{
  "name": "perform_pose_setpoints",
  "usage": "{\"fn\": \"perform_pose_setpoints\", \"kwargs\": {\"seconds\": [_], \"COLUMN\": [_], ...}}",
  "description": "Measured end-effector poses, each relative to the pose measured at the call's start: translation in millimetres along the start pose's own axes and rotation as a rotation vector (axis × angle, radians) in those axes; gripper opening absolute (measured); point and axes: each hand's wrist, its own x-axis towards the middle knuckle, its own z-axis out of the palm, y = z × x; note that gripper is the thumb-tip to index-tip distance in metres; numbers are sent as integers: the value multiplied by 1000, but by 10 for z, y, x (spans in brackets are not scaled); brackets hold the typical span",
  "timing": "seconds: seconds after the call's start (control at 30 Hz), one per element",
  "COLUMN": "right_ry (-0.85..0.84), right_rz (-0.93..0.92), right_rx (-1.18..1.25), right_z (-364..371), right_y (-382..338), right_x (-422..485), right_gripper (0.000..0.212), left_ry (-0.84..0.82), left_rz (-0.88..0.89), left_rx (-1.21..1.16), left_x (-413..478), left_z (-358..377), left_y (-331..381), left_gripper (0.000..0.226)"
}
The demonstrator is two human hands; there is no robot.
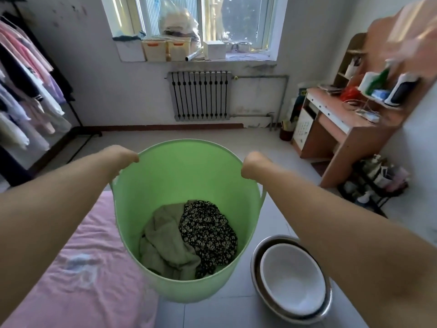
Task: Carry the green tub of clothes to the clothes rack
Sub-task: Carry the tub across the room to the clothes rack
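Note:
A light green plastic tub (179, 171) hangs in the air in front of me, above the floor and the bed's corner. Inside it lie a pale green cloth (165, 242) and a black garment with small white flowers (209, 235). My left hand (120, 157) grips the tub's left rim, fingers curled under it. On the opposite rim my right hand (254, 165) holds the same way. The clothes rack (78, 124), a black frame hung with pink, white and dark garments, stands at the far left against the wall.
A bed with a pink sheet (78, 268) fills the lower left. Stacked basins (292, 278), white inside metal, sit on the tiled floor at lower right. A wooden desk (340, 129) and low black shelf (373, 185) line the right wall. A radiator (201, 95) stands under the window.

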Motion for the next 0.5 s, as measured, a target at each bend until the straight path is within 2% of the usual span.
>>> {"fn": "perform_pose_setpoints", "kwargs": {"seconds": [0.2,0.37,0.5], "right_ry": [-12,-39,14], "right_rz": [78,104,183], "right_rx": [4,31,57], "right_z": [-312,-473,-614], "right_y": [-92,-240,-447], "right_x": [1031,1840,2625], "right_gripper": [14,30,41], "left_ry": [-79,-149,-167], "left_rz": [50,85,147], "left_rx": [-3,-1,12], "left_x": [1033,2025,2953], "left_z": [220,405,508], "left_y": [738,1222,1653], "left_gripper": [41,40,34]}}
